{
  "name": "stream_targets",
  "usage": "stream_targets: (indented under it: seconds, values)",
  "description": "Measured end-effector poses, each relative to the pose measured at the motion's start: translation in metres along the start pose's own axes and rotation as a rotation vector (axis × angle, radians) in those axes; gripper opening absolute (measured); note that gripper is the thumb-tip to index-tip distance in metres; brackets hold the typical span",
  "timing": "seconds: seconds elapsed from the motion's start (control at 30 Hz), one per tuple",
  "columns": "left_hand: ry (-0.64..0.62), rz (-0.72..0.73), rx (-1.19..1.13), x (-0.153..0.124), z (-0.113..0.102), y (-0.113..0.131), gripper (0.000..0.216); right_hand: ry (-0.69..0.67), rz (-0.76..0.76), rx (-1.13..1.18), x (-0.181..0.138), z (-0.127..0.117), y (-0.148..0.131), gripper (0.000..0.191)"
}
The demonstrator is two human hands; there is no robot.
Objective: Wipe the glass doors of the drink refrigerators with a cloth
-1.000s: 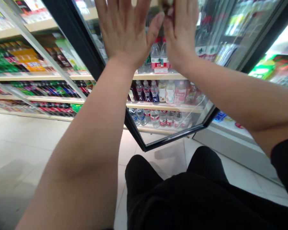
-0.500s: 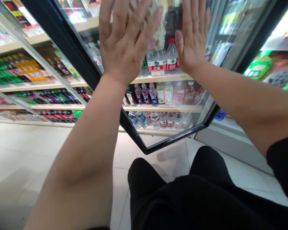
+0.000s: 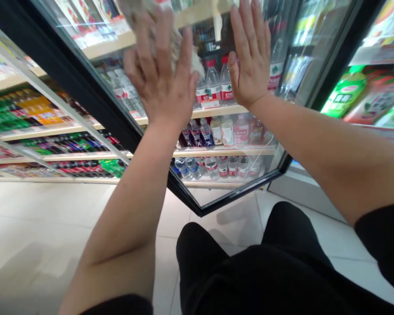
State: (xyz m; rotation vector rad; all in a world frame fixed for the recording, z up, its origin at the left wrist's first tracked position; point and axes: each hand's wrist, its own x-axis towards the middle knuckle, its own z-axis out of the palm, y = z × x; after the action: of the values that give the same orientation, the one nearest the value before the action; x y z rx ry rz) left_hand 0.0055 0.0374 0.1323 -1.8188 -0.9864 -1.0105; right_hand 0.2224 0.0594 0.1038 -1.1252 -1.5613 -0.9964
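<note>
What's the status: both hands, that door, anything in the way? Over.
Left hand, blurred, over pale cloth at glass door. Right hand flat against same door. Bottles behind it, not in the way.

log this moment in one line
left hand: over pale cloth | right hand: palm to glass door | bottles: shelved beyond glass door
</note>
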Motion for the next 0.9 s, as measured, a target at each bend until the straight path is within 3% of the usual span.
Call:
stream_targets:
  seconds: [0.1,0.17,0.23,0.3,0.37,0.43,0.53,0.63,0.7,0.8,0.83,0.9]
  values:
    - [0.076,-0.113,0.157,0.012,-0.002,0.001,0.053,0.002,0.004,-0.021,0.000,0.005,0.002,0.052]
    - [-0.011,-0.122,0.095,0.003,-0.006,0.011,0.057,0.012,-0.008,-0.004,0.001,0.007,0.004,0.053]
    - [-0.168,-0.062,-0.087,-0.016,-0.008,0.023,0.061,0.007,-0.011,0.034,0.001,0.007,0.004,0.054]
    - [-0.332,0.089,-0.254,-0.030,-0.008,0.028,0.058,-0.007,-0.003,0.063,0.001,0.006,0.003,0.054]
    - [-0.390,0.212,-0.303,-0.027,-0.010,0.022,0.057,-0.020,0.013,0.048,0.001,0.003,0.000,0.053]
    - [-0.331,0.212,-0.191,-0.007,-0.014,0.009,0.062,-0.020,0.031,0.005,0.001,0.002,-0.001,0.052]
    - [-0.180,0.061,0.117,0.024,-0.018,-0.007,0.063,-0.025,0.031,-0.013,0.001,0.005,0.000,0.052]
    - [-0.117,-0.071,0.150,0.019,-0.011,-0.001,0.066,0.000,-0.002,-0.006,0.002,0.010,0.002,0.052]
    - [-0.215,0.011,-0.043,0.000,-0.004,0.008,0.067,0.020,-0.013,-0.026,0.003,0.011,0.003,0.052]
    - [-0.401,0.250,-0.257,-0.016,-0.002,0.008,0.062,0.021,-0.014,-0.049,0.003,0.011,0.003,0.052]
    - [-0.405,0.284,-0.229,-0.014,-0.004,0.002,0.063,0.018,-0.015,-0.049,0.003,0.011,0.003,0.052]
    - [-0.294,0.248,-0.053,-0.002,-0.008,-0.014,0.066,0.013,-0.016,-0.046,0.003,0.010,0.003,0.052]
